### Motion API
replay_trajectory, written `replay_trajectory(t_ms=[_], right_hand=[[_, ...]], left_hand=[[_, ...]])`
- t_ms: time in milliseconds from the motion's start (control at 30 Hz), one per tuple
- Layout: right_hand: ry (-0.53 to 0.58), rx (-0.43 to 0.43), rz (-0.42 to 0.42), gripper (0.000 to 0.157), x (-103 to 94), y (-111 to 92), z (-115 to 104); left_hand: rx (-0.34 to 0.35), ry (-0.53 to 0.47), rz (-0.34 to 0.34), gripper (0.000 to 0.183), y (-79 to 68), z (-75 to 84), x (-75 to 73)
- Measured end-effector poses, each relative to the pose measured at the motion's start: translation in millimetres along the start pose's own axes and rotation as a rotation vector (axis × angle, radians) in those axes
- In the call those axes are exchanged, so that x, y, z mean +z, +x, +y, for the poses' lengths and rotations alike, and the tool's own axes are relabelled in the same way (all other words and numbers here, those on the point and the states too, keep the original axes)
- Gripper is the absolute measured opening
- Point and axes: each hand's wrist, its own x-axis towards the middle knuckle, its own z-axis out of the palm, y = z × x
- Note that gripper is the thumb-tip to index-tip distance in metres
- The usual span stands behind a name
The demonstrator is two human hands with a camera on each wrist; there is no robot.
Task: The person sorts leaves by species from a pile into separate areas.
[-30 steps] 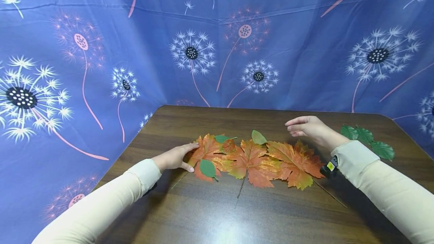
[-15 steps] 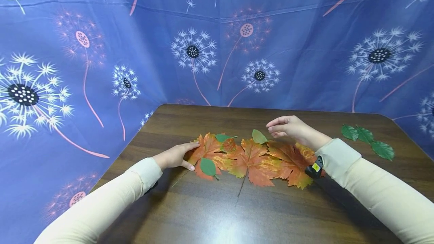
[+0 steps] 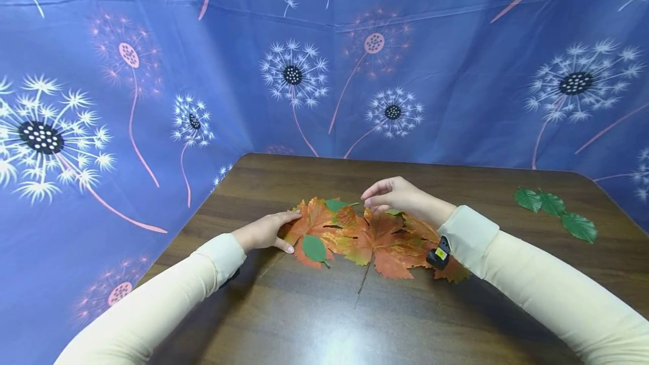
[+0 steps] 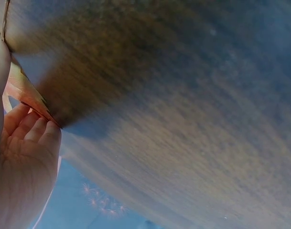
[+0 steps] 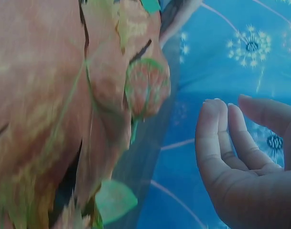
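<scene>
Large orange maple leaves lie overlapped in a row on the table: a left maple leaf point(image 3: 315, 217), a middle maple leaf point(image 3: 376, 238) and a right maple leaf point(image 3: 451, 272), partly under the right arm. My left hand point(image 3: 263, 232) rests at the left leaf's outer edge, thumb spread from the fingers; its fingers point(image 4: 35, 131) touch that edge. My right hand point(image 3: 405, 199) hovers above the middle leaf's top, fingers loosely bent and holding nothing. A green leaf point(image 3: 314, 248) and a small orange-green leaf point(image 3: 346, 216) lie on the row. A pale green leaf point(image 5: 114, 201) is mostly hidden in the head view.
Dark green leaves point(image 3: 552, 204) lie together at the table's right side. Thin stems point(image 3: 364, 280) stick out toward the front of the wooden table point(image 3: 284, 320). A blue dandelion-print cloth point(image 3: 228, 44) hangs behind the table and along its left.
My right hand has moved left, from above the right leaf to above the middle leaf, with nothing in it. The left hand stays at the left leaf's edge.
</scene>
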Motion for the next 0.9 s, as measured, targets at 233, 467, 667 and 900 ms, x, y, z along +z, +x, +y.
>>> replay_trajectory(t_ms=[233, 467, 667, 900], right_hand=[[0.035, -0.015, -0.064, 0.036, 20.3, 3, -4], [0.04, -0.03, -0.09, 0.036, 50.0, 17, 1], [0.043, -0.017, -0.093, 0.033, 73.2, 28, 4], [0.005, -0.007, -0.099, 0.028, 91.1, 34, 4]], left_hand=[[-0.008, -0.012, -0.012, 0.092, 2.4, -0.6, 0.1], [-0.002, -0.015, -0.016, 0.091, 2.3, -2.2, -1.1], [0.001, -0.012, -0.014, 0.092, 2.8, -1.8, -1.2], [-0.001, -0.002, -0.013, 0.091, 2.1, -1.4, -2.3]])
